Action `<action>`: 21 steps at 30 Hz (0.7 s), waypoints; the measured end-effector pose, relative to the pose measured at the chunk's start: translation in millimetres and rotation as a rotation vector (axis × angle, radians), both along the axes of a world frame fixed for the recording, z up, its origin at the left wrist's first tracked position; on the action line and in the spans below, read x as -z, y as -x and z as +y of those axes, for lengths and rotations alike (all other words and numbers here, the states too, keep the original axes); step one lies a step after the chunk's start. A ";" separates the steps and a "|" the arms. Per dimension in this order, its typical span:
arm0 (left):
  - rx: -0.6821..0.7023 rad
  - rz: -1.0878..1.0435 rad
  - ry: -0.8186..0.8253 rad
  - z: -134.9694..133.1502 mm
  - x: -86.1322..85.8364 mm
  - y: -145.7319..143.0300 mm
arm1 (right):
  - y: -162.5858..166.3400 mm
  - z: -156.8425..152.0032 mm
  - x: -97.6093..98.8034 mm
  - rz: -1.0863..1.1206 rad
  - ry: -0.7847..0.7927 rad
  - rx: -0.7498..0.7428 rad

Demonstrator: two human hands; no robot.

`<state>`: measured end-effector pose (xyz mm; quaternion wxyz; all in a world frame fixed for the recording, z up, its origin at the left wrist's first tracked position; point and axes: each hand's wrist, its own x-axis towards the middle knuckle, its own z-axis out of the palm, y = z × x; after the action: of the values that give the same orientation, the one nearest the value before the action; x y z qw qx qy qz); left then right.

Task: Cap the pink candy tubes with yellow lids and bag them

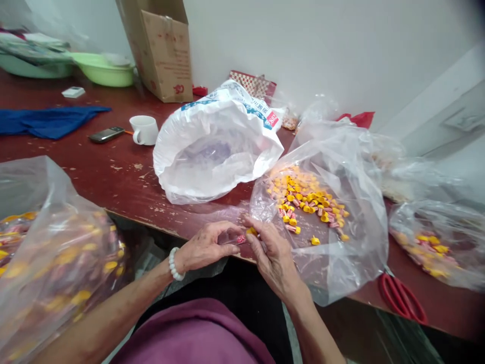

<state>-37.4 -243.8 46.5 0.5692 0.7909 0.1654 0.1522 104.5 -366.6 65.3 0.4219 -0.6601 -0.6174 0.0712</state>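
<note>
Right grip [273, 254] pinching yellow cap [251, 231], crinkled bag [359, 237]

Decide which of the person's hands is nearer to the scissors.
Right. The right hand is left of the scissors in the picture, across the clear bag; the left hand is farther left, beyond the right hand.

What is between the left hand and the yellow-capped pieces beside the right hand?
Between the left hand and those yellow-capped pieces come the right hand and crumpled plastic of the clear bag.
</note>
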 end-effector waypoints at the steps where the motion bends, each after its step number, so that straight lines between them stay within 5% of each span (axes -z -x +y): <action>1: 0.008 -0.012 0.041 -2.6 1.1 -2.1 | -1.8 -2.7 1.5 0.046 0.015 0.034; 4: -0.024 -0.036 0.119 -9.0 1.9 -6.9 | -6.3 -9.0 7.7 0.159 -0.026 0.145; 12: -0.096 0.066 0.305 -23.5 7.2 -16.5 | -10.7 -15.6 21.9 -0.110 -0.029 0.028; 18: -0.111 -0.002 0.514 -21.1 16.0 -25.2 | -94.9 -23.7 53.4 -0.277 0.107 0.551; 21: -0.121 0.015 0.502 -18.8 20.0 -27.0 | -127.1 -30.3 71.4 -0.286 0.180 0.575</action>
<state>-10.4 -262.6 26.6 0.7364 0.6145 0.2490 0.1344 231.5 -397.0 -6.1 0.2740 -0.8452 -0.4500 -0.0897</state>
